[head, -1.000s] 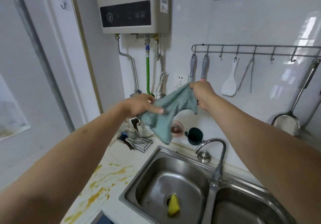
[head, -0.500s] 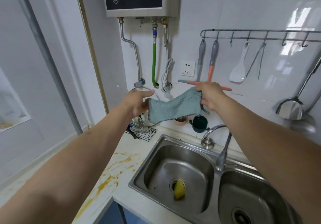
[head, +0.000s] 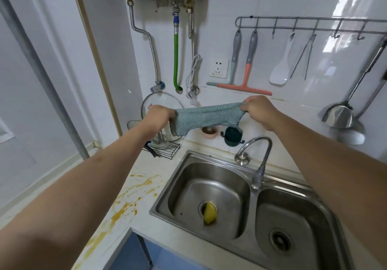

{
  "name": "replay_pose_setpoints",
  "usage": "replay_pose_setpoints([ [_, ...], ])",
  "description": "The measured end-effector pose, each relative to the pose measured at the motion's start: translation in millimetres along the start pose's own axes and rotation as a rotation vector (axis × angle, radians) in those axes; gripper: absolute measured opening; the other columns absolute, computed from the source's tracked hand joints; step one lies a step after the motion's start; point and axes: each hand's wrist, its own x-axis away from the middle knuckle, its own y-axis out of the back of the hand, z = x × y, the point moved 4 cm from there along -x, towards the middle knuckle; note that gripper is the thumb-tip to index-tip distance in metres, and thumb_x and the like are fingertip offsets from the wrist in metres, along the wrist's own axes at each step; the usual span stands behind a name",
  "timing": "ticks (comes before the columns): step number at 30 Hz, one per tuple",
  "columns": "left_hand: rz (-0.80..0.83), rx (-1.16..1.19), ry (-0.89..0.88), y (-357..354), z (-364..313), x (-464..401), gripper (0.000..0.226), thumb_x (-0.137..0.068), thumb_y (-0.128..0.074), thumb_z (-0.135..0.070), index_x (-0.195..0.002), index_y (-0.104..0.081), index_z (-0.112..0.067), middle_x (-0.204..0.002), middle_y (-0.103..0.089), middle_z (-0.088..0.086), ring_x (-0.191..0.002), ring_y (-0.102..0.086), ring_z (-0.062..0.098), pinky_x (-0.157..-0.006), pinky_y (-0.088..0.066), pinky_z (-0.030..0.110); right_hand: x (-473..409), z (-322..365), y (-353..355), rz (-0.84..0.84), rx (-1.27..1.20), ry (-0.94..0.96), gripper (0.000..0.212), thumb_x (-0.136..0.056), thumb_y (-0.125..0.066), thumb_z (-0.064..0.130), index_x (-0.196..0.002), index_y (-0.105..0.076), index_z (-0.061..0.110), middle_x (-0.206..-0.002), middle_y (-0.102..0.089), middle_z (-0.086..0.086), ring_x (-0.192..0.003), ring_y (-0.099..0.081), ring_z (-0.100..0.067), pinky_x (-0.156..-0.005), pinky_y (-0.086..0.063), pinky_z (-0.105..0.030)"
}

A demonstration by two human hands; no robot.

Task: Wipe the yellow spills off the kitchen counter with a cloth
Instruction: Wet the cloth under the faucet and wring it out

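- Left hand and right hand raised in front of the tiled wall, well apart, each clamped on one end of the teal cloth.
- Cloth stretched out between the two fists in the air, above the back edge of the counter, sagging a little in the middle, one corner hanging down beside the left hand.
- Both forearms reaching in from the lower corners of the view.
- Yellow spills spread along the counter's left part, left of the sink, running from near the sink's left rim down toward the counter's front edge; partly hidden under the left forearm.
- Not touched by the cloth: spills well below and apart from it.
- Double steel sink set into the counter, a yellow sponge lying over the drain of the left basin.
- Faucet standing at the sink's back rim, between the two basins, spout curving toward the left basin.
- Small wire rack at the counter's back-left corner, a glass lid leaning behind it.
- Pink cup and dark green cup at the counter's back edge, just under the cloth.
- Hook rail on the wall above, carrying two squeegees, a white spatula, tongs and a steel ladle.
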Motion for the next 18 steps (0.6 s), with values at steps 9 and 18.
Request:
replay_pose_setpoints([
  [9,0.073,0.420,0.203,-86.9,-5.8,9.3,0.018,-0.098,-0.049,-0.008,-0.087,-0.063,-0.007,-0.081,-0.058,0.011,-0.072,-0.058,0.025,-0.062,-0.053,0.033,12.3,-23.0,-16.0,-0.224,0.161,-0.134,0.013,-0.091,-0.057,0.014,-0.094,-0.065,0.005,-0.087,-0.062,-0.009,-0.084,-0.060,-0.028,-0.068,-0.043,-0.030],
  [18,0.187,0.605,0.289,-171.1,11.4,13.5,0.012,-0.088,-0.061,-0.002,-0.097,-0.069,0.000,-0.087,-0.070,0.020,-0.080,-0.069,0.031,-0.094,-0.056,0.057,35.8,-37.9,-86.1,0.241,-0.397,-0.203,0.017,-0.100,-0.048,0.003,-0.094,-0.063,0.008,-0.076,-0.068,-0.012,-0.066,-0.066,-0.023,-0.057,-0.054,-0.026],
])
